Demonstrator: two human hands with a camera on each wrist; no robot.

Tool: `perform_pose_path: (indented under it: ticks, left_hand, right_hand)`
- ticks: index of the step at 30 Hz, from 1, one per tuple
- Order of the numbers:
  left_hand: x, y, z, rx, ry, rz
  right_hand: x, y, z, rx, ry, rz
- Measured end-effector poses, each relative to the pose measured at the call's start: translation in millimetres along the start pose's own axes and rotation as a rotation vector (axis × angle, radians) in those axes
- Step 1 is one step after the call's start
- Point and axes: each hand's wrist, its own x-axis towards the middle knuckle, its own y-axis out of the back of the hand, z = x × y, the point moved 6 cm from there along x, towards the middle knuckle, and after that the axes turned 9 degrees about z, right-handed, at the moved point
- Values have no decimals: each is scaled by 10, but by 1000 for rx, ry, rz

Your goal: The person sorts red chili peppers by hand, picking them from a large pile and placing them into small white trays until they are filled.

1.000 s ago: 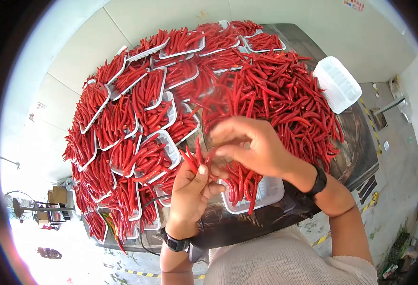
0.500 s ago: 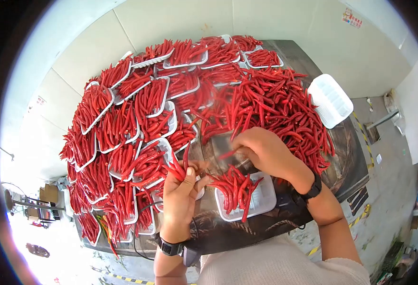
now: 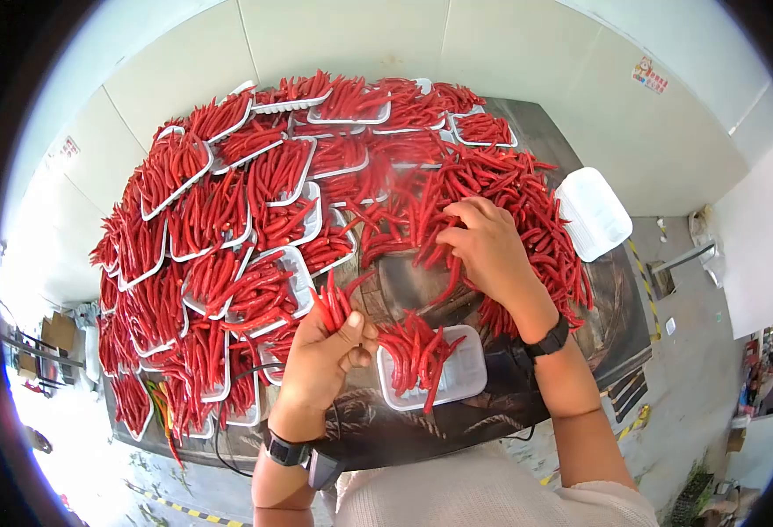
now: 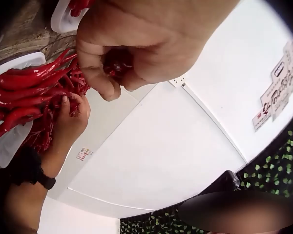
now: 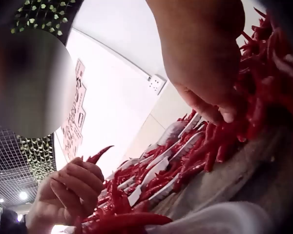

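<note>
My left hand (image 3: 316,364) holds a small bunch of red chili peppers (image 3: 332,307), pinched between thumb and fingers with the tips pointing up. Over at the loose heap of chili peppers (image 3: 540,220), my right hand (image 3: 498,255) reaches in with bent fingers. In the right wrist view its fingertips (image 5: 228,117) are right at the peppers; I cannot tell whether they grip one. Between the hands, near the table's front edge, stands a white plastic tray (image 3: 467,373). Chili peppers (image 3: 413,351) fill its left part, some sticking out over the rim.
Many filled white trays (image 3: 303,272) of chili peppers, overlapping one another, cover the left and back of the dark table (image 3: 422,435). A stack of white trays (image 3: 595,213) stands at the right edge. A black cable (image 3: 220,448) hangs over the front left edge.
My right hand has moved up and away from near my left hand to the loose heap. The left hand keeps its bunch of peppers. The head view has shifted.
</note>
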Motion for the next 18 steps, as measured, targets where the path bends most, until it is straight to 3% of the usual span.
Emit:
perform_pose_path:
  ticks: [8, 12, 14, 15, 18]
  left_hand:
    - [-7, 8, 4, -99, -17, 26]
    - [-22, 0, 36, -80, -58, 53]
    - [-19, -7, 49, -88, -132, 79]
    - [-25, -1, 84, -89, -210, 102]
    - [-47, -48, 90, -32, -190, 38]
  right_hand:
    - [-70, -154, 105, -151, 65, 42]
    - [15, 49, 28, -91, 77, 60]
    - [54, 152, -40, 149, -25, -98]
    - [79, 242, -146, 149, -28, -104]
    - [107, 358, -603, 506, 47, -129]
